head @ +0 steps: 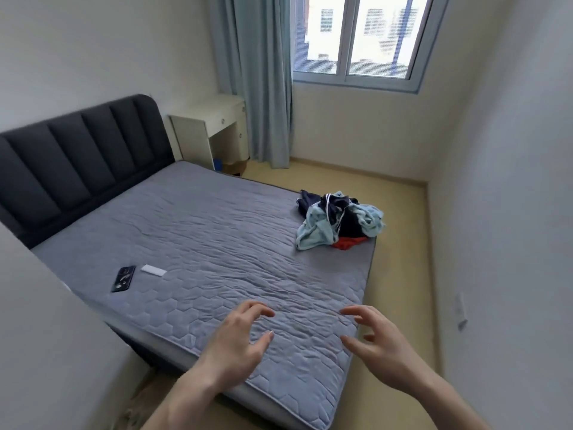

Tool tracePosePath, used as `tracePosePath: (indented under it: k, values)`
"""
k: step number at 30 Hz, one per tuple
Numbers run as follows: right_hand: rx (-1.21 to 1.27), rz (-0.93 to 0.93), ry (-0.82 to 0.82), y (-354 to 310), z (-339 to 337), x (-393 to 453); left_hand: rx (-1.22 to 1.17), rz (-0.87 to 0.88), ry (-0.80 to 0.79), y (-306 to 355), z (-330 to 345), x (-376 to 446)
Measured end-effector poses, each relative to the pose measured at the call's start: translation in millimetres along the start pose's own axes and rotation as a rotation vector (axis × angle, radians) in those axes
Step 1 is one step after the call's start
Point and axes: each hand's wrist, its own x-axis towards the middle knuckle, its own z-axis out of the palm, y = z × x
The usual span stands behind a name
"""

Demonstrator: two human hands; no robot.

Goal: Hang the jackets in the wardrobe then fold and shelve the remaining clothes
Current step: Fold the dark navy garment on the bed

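Both hands were held above the near corner of the mattress (217,231), palms facing each other. The left hand (238,339) was released, its fingers spread and loosely curved, holding nothing. The right hand (376,342) was likewise released, fingers spread and slightly bent, holding nothing. Whether either hand touched the quilted cover could not be determined.

The pile of clothes (338,220) lay at the far right corner of the mattress, close to its right edge and well apart from both hands. The pile comprised light blue fabric, dark navy fabric with white trim, and an orange-red piece at its near side. Individual garments could not be told apart.

A dark phone (123,278) lay near the left edge of the mattress, with a small white flat object (153,270) just beside it. A dark padded headboard (77,156) stood at the far left end, with a white desk (214,122) beyond its corner, next to a blue-grey curtain (263,82) and a window (362,38).
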Motion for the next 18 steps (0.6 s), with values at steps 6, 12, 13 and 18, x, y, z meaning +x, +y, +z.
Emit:
tracePosePath:
  k: [6,12,13,18]
  values:
    - [-0.014,-0.022,-0.010,62,-77,53,0.001,-0.014,-0.002,52,58,84]
    - [-0.033,-0.015,-0.025,122,-169,99,-0.030,-0.038,0.038,113,114,157]
    - [-0.040,-0.016,-0.030,129,-182,109,-0.028,-0.048,0.038,121,122,168]
    - [-0.032,-0.013,-0.046,155,-223,153,-0.011,-0.077,0.023,141,146,212]
